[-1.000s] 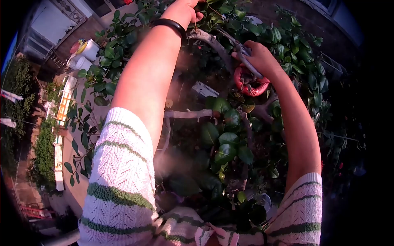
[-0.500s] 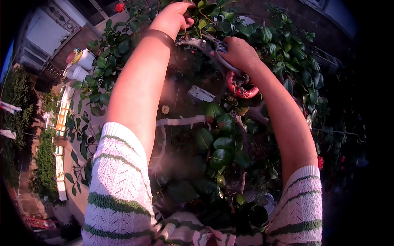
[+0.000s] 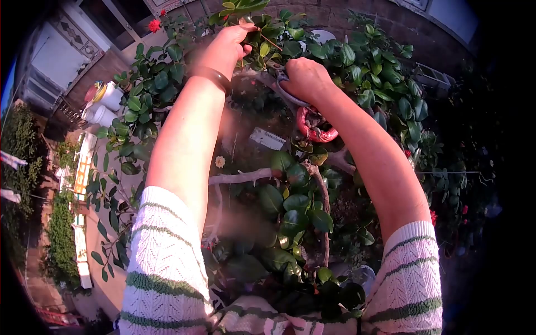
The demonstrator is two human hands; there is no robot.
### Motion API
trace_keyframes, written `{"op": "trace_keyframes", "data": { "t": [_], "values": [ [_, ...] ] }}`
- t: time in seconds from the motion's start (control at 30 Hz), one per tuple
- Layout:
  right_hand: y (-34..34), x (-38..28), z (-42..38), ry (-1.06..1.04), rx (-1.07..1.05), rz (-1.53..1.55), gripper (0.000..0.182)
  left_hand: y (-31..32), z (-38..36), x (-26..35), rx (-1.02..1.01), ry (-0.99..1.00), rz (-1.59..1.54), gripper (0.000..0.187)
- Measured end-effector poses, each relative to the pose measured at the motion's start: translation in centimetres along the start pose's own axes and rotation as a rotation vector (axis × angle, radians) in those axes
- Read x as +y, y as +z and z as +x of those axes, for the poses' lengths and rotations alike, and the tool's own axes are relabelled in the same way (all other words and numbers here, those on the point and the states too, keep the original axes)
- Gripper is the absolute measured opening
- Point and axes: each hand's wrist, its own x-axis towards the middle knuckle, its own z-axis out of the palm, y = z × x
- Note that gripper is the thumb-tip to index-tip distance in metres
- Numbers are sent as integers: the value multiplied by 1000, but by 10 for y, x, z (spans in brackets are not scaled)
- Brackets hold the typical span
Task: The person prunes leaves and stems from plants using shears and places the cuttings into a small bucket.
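Note:
At the top of the view my left hand (image 3: 230, 47) is closed, thumb and fingers pinching a leafy sprig (image 3: 241, 8) of the shrub. To its right my right hand (image 3: 308, 79) wraps round the dark handles of pruning shears (image 3: 290, 96), whose upper end lies close to the branch below the sprig. A red ring-shaped thing (image 3: 317, 133) hangs just beneath the right hand; what holds it up is unclear. Glossy leaves (image 3: 298, 212) and a pale bare branch (image 3: 241, 177) are lower down.
A white label (image 3: 268, 138) lies among the branches. White buckets (image 3: 103, 114) stand at the left beside a row of planters (image 3: 82, 184). Dense foliage (image 3: 385, 84) spreads at the right, with a brick wall (image 3: 357, 18) behind. Red flowers (image 3: 154, 25) show at the upper left.
The view has shifted slightly. My right hand with the shears has moved left, nearer my left hand. The left hand still pinches the sprig, and more of the sprig is visible.

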Motion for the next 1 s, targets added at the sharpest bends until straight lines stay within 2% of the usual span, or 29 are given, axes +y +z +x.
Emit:
{"op": "trace_keyframes", "data": {
  "t": [0.1,0.2,0.27,0.33,0.4,0.43,0.5,0.53,0.57,0.6,0.67,0.7,0.73,0.87,0.9,0.93,1.0],
  "values": [
    [4,2,-3,-33,8,-14,33,-1,13,-3,36,-21,6,3],
    [6,-1,-5,-25,-35,-21,36,-9,12,-3,79,63,15,3],
    [1,-4,0,-15,-69,-32,38,-16,12,6,38,28,65,4],
    [0,-1,-1,-2,-61,34,47,-14,-2,15,25,122,44,8],
    [-1,4,1,57,-87,151,57,-27,4,25,-82,290,15,11],
    [4,9,-4,106,-122,240,63,-42,39,23,-115,336,52,16],
    [2,25,-23,153,-183,369,77,-51,63,13,-124,447,241,35],
    [-9,29,-33,234,-198,432,72,-38,41,10,-98,513,391,48],
    [-12,35,-39,256,-158,329,66,-24,13,16,-171,428,398,26],
    [-22,35,-45,253,-106,160,56,-15,15,6,-172,551,217,38],
    [-29,49,-45,211,-137,-23,48,-5,38,-6,-88,621,263,45],
    [-28,50,-45,240,-161,-66,42,4,4,8,186,586,613,51],
    [-24,53,-45,240,-118,-85,41,10,-4,11,247,598,778,61],
    [-6,59,-39,236,-43,-87,39,40,21,-6,277,593,985,89],
    [-3,60,-36,235,-35,-80,40,51,16,-11,414,689,1103,94],
    [-1,59,-33,233,-27,-73,40,53,12,-16,409,785,1084,95],
    [0,56,-27,276,-23,-30,44,65,-2,-13,256,542,1037,93]
  ]
}}
